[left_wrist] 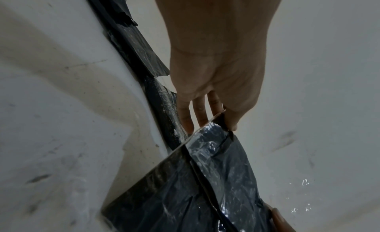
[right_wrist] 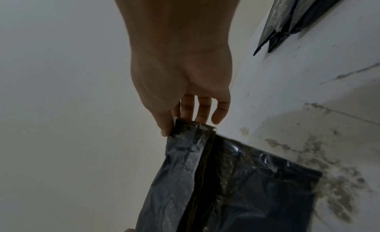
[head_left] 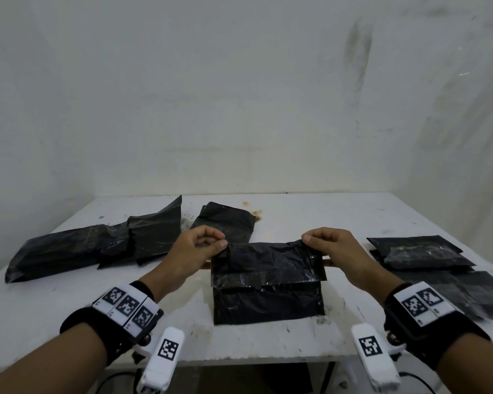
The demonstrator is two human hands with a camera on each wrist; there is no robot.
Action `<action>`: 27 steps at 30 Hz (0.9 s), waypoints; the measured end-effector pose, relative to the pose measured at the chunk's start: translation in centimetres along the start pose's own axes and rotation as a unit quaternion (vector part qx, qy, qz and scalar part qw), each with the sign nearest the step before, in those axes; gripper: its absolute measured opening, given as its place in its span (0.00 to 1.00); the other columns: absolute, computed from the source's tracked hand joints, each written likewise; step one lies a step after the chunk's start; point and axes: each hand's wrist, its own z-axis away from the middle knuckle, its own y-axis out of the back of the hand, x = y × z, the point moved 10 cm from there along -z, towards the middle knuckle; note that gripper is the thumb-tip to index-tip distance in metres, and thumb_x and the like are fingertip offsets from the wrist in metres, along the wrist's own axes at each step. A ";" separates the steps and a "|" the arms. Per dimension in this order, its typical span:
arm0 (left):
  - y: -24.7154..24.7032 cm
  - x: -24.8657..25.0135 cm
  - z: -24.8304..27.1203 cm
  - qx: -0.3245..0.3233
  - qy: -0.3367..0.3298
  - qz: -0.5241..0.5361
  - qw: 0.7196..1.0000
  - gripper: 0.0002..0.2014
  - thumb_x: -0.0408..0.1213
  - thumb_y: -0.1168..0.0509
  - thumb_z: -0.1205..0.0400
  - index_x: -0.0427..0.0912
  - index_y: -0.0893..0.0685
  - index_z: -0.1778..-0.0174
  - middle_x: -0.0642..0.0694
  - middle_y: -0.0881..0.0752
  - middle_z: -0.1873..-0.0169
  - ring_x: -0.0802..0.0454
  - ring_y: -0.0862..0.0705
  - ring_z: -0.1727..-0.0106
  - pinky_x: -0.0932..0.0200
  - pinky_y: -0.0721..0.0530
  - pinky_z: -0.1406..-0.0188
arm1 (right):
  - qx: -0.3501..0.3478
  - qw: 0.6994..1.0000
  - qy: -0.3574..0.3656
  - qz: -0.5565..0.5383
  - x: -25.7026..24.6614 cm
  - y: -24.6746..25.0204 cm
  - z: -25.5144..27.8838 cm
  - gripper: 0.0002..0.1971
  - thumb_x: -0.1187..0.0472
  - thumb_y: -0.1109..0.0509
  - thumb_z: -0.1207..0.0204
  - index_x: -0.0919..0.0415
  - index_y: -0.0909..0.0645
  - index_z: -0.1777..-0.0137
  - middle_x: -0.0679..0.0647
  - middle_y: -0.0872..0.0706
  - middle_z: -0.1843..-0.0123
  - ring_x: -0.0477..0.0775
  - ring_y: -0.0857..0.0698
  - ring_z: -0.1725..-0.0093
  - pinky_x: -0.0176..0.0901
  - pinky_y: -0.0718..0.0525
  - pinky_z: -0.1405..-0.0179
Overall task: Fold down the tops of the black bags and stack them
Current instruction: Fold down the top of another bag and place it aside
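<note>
Folding the bag top at the table's near edge

On the white table point(head_left: 339, 220), I have the black bag point(head_left: 268, 294) mid-front; thin, limp, slick film, likely light. My left hand point(head_left: 195, 248) and right hand point(head_left: 335, 247) pinch its top fold's corners.

Thin, crinkled black plastic bag point(head_left: 268, 282) with a glossy, light-catching sheen stands on a matt white painted bench point(head_left: 353, 223), its surface scuffed and stained brown, before a rough, smudged white plastered wall point(head_left: 239, 95).
</note>
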 end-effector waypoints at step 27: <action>0.9 -1.1 -0.3 0.053 0.011 0.028 0.998 0.03 0.33 0.31 0.15 0.45 0.15 0.48 0.40 0.14 0.50 0.47 0.14 0.52 0.52 0.12 0.63 | -0.067 0.997 -0.033 -0.023 0.4 -1.8 0.9 0.15 0.67 0.27 0.20 0.55 0.28 0.40 0.56 0.11 0.60 0.55 0.13 0.61 0.46 0.14 0.65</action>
